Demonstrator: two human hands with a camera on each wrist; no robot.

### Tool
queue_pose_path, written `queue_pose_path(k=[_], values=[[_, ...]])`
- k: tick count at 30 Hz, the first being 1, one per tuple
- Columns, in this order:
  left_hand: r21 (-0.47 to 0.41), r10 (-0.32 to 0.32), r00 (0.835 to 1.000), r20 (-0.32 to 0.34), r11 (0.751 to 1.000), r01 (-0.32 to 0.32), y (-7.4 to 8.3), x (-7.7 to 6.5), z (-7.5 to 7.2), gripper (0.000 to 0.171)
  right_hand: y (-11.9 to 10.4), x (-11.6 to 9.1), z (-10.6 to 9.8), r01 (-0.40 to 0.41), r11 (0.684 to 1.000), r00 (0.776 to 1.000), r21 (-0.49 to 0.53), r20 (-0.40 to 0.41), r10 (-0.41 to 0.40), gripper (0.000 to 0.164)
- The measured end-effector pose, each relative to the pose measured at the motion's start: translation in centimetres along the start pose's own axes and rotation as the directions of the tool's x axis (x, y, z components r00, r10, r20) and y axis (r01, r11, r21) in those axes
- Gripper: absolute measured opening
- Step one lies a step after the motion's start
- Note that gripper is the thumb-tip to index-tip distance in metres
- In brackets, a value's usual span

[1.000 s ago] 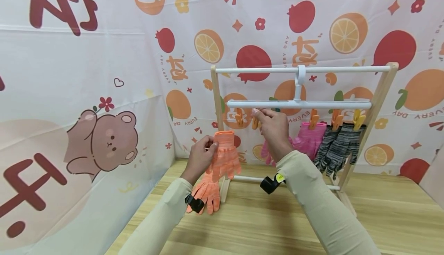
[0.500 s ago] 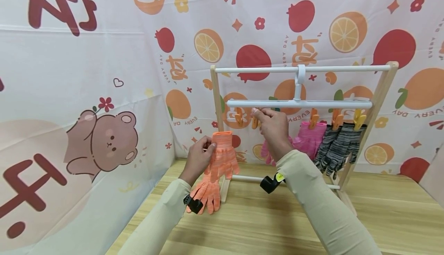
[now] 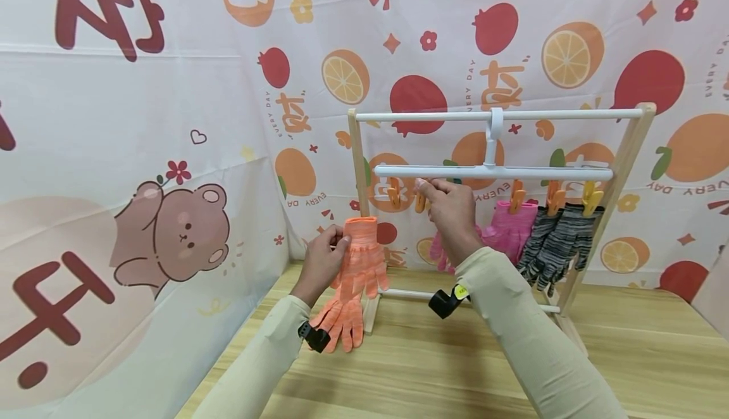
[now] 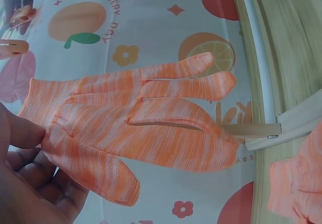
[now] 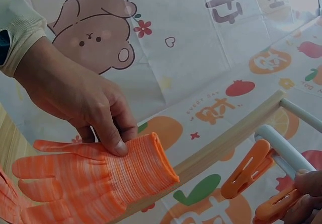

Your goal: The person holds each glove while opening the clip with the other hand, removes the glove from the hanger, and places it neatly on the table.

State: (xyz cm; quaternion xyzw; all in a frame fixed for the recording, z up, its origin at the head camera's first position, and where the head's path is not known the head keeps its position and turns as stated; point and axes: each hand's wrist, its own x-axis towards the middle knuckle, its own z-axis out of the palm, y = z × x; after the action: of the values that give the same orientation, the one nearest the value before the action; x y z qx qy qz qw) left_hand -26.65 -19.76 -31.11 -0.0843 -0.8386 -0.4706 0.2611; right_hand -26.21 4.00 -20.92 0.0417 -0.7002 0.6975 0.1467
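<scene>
My left hand [image 3: 319, 264] pinches an orange knit glove [image 3: 364, 257] at the side of its cuff, thumb in front. The glove hangs cuff up, left of the hanger's end, its fingers spread in the left wrist view. A second orange glove [image 3: 347, 327] lies on the table below. My right hand [image 3: 452, 213] is raised at the white hanger [image 3: 433, 171], thumb and fingers around an orange clothespin [image 5: 274, 206] under the bar; its upper part is hidden by the fingers. Another orange clothespin [image 5: 246, 168] hangs beside it, toward the hanger's left end.
A wooden rack [image 3: 357, 159] with white rods carries the hanger. On its right half, clothespins hold a pink glove [image 3: 509, 229] and dark grey striped gloves [image 3: 569, 235]. A yellow clothespin [image 3: 592, 197] is at the far right. Printed cloth [image 3: 239, 90] stands behind the wooden table [image 3: 433, 368].
My left hand has shifted slightly left with the orange glove, which now hangs a little farther from the hanger. The right hand has stayed at the clothespin.
</scene>
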Motion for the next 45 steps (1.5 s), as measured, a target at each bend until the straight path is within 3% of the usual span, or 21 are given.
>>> queue_pose_path(k=[26,45], values=[[0.061,0.036,0.999,-0.031,0.998,-0.034,-1.0,0.1,-1.0,0.009,0.3,0.3,0.0,0.007,1.000,1.000,-0.027,-0.014,-0.007,0.030],[0.094,0.003,0.999,-0.039,0.996,0.001,-1.8,0.2,-1.5,0.012,0.4,0.5,0.1,-0.012,1.000,1.000,-0.028,-0.013,0.012,0.028]])
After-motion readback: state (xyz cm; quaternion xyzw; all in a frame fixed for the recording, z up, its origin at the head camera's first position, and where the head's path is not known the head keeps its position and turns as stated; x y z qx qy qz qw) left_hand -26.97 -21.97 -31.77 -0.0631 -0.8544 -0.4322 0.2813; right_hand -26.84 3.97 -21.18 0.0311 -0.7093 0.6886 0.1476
